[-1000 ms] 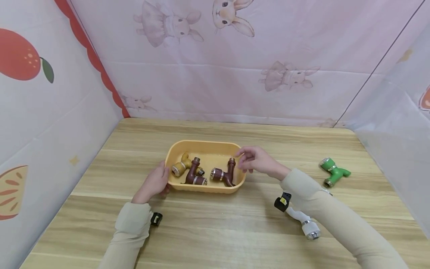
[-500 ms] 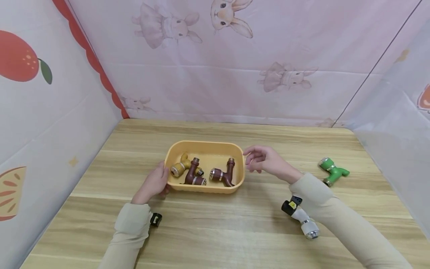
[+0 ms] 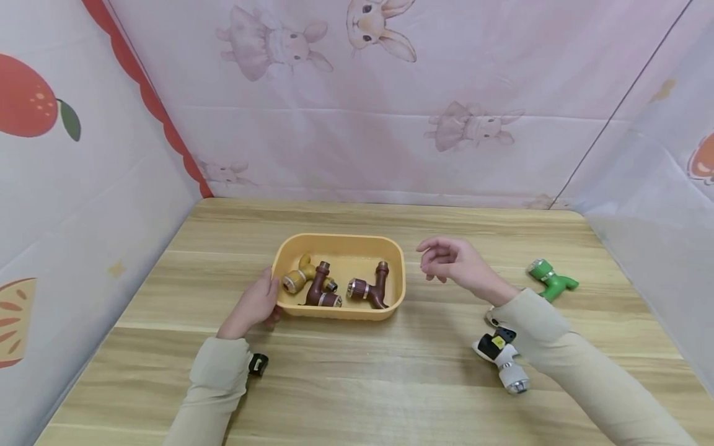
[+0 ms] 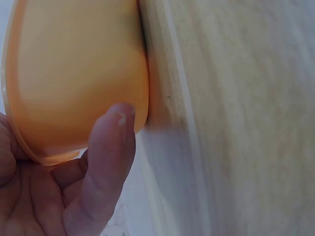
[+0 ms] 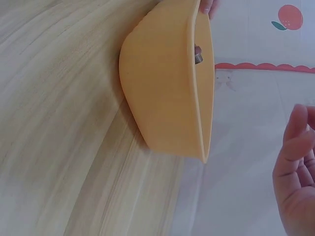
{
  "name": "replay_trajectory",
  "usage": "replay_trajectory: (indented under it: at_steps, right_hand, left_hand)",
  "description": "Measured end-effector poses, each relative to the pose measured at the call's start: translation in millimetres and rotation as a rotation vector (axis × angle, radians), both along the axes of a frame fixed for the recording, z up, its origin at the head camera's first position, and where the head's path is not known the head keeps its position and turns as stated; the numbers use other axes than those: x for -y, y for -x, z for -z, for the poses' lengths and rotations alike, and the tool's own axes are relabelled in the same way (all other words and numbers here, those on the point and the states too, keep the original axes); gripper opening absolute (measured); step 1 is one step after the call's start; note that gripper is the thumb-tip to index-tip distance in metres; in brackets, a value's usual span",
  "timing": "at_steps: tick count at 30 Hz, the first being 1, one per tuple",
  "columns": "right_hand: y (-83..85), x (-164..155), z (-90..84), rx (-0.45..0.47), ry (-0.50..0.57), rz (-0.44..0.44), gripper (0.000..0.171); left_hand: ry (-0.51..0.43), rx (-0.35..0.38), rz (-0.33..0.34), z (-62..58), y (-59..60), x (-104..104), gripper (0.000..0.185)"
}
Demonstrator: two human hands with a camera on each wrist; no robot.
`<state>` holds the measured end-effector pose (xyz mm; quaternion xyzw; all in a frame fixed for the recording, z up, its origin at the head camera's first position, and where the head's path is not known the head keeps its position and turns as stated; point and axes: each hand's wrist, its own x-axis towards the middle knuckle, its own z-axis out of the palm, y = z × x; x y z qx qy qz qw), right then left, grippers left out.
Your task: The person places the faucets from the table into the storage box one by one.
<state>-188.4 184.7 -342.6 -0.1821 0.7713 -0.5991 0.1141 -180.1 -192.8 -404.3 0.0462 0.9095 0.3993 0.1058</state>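
Note:
A yellow plastic tray [image 3: 340, 243] sits mid-table and holds a yellow tap fitting [image 3: 298, 277] and two brown tap fittings [image 3: 320, 291] [image 3: 370, 290]. My left hand [image 3: 268, 294] grips the tray's left end, thumb at the rim. In the left wrist view a finger [image 4: 106, 162] lies against the tray's outer wall [image 4: 74, 73]. My right hand [image 3: 432, 260] hovers empty just right of the tray, fingers loosely curled. The right wrist view shows the tray's right wall [image 5: 162, 98] and that hand's [image 5: 298, 182] relaxed fingers apart from it.
A green tap fitting [image 3: 549, 280] lies at the table's right side. A white fitting with a black cap [image 3: 504, 362] lies beside my right forearm. Printed fabric walls enclose the wooden table [image 3: 357, 384] on three sides.
My right hand has drawn back from over the tray's right end and moved to the right, empty. My left hand stays on the tray.

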Motion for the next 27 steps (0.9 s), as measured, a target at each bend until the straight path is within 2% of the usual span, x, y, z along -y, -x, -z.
replay_trajectory:
  at_steps: [14,27]
  right_hand:
    - [-5.7,-22.7,-2.3,-0.013,-0.032,0.077,0.032]
    - [-13.7,-43.9,3.1,-0.061,-0.024,0.159,0.021]
  left_hand:
    - [0.008,0.002,0.002,0.4,0.5,0.3,0.030]
    - [0.000,0.005,-0.004,0.4,-0.7,0.3,0.029]
